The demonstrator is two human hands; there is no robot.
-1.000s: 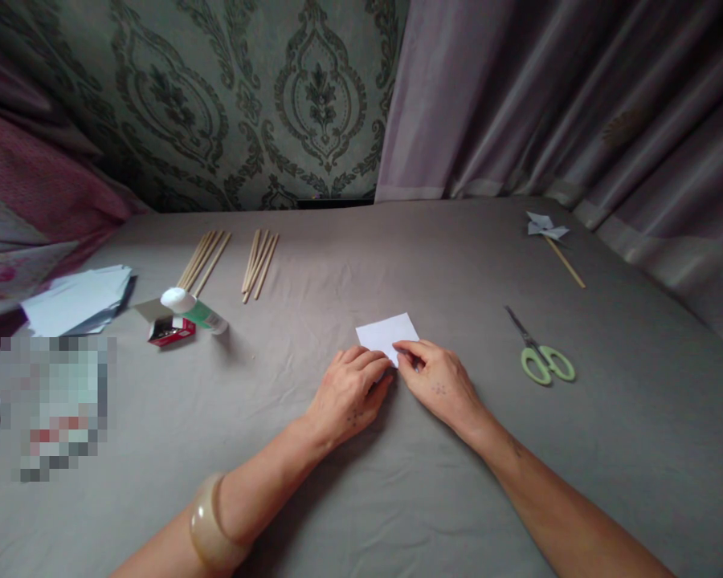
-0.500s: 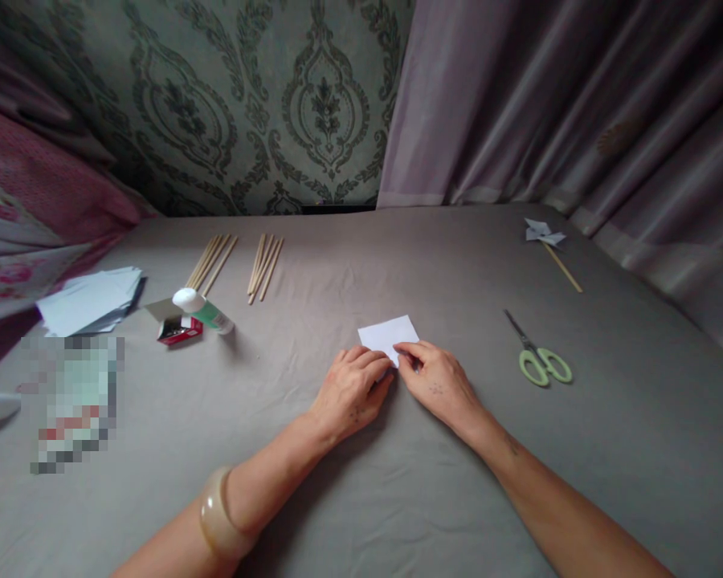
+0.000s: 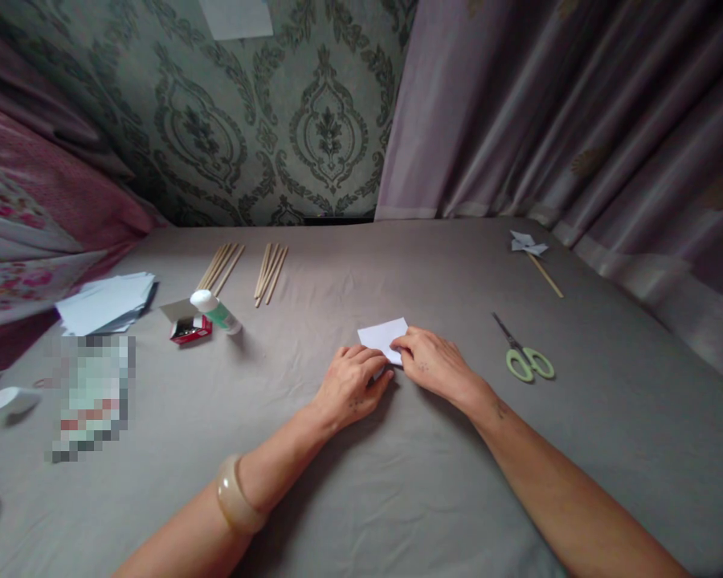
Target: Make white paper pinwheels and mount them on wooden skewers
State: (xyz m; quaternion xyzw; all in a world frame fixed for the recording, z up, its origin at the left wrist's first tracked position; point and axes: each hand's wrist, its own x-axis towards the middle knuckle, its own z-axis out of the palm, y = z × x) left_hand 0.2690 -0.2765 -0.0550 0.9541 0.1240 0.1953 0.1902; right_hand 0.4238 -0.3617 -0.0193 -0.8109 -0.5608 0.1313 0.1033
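A small piece of white paper (image 3: 381, 333) lies on the grey cloth in front of me, its near edge under my fingers. My left hand (image 3: 353, 381) grips its lower left part, with the fingers together on top and the thumb at the near edge. My right hand (image 3: 430, 361) is closed on the paper's right side, curled fingertips pressing on the sheet. The two hands almost meet at the near edge, and the fingers hide the paper's lower corners. To the right of my right hand lie scissors (image 3: 527, 361) with light green handles, points away from me.
A paper pinwheel (image 3: 527, 243) on a stick lies at the far right. On the left are wooden sticks (image 3: 271, 274) in two groups, an upright glue stick (image 3: 217, 313), a small red box (image 3: 191, 330), stacked white paper (image 3: 105, 301) and a white cap (image 3: 12, 400).
My right hand has shifted slightly up along the paper's right side, covering its right edge. The left hand stays in place on the paper. The whole view has turned a little to the left.
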